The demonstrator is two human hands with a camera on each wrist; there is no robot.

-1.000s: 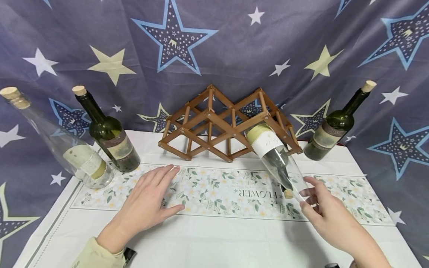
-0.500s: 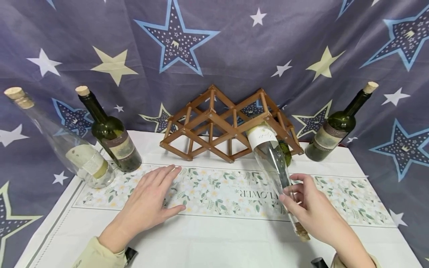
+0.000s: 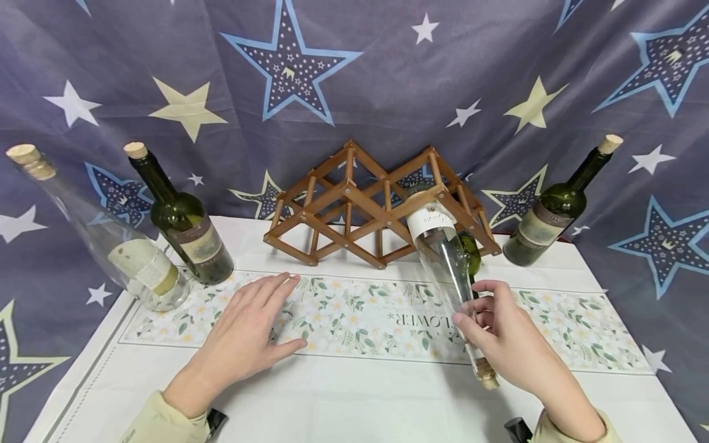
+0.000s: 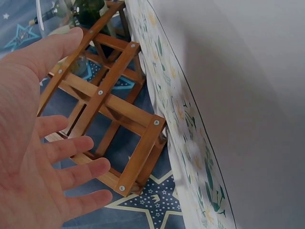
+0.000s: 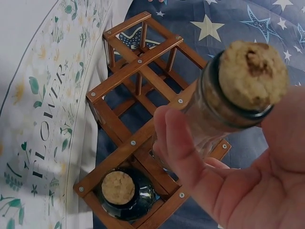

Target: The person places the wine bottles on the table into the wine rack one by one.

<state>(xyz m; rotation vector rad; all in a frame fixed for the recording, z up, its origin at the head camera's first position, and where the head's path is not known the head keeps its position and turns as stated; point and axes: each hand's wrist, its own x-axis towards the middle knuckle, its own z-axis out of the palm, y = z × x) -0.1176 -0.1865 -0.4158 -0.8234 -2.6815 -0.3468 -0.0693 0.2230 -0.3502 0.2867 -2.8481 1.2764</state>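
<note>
My right hand [image 3: 506, 335] grips the neck of a clear glass wine bottle [image 3: 440, 258], its cork [image 3: 486, 372] pointing down toward me. The bottle's labelled base end reaches into the upper right opening of a folding wooden wine rack [image 3: 348, 191]. Below it, a green wine bottle [image 3: 469, 252] lies in the rack's lower right opening; its cork [image 5: 118, 188] faces the right wrist camera. My left hand [image 3: 244, 338] holds nothing, fingers extended over the left part of the floral runner. In the left wrist view, the rack shows past its spread fingers [image 4: 86, 167].
Left of the rack stand a corked clear bottle [image 3: 141, 264] and a corked green bottle [image 3: 191, 237]. Another green bottle [image 3: 545, 224] stands to the right. A floral table runner [image 3: 343, 314] crosses the white tablecloth [image 3: 376, 394], and a starry curtain [image 3: 376, 80] hangs behind.
My right hand has swung the clear bottle's neck to the left and toward me, and its base has gone further into the rack. My left hand has stayed in place.
</note>
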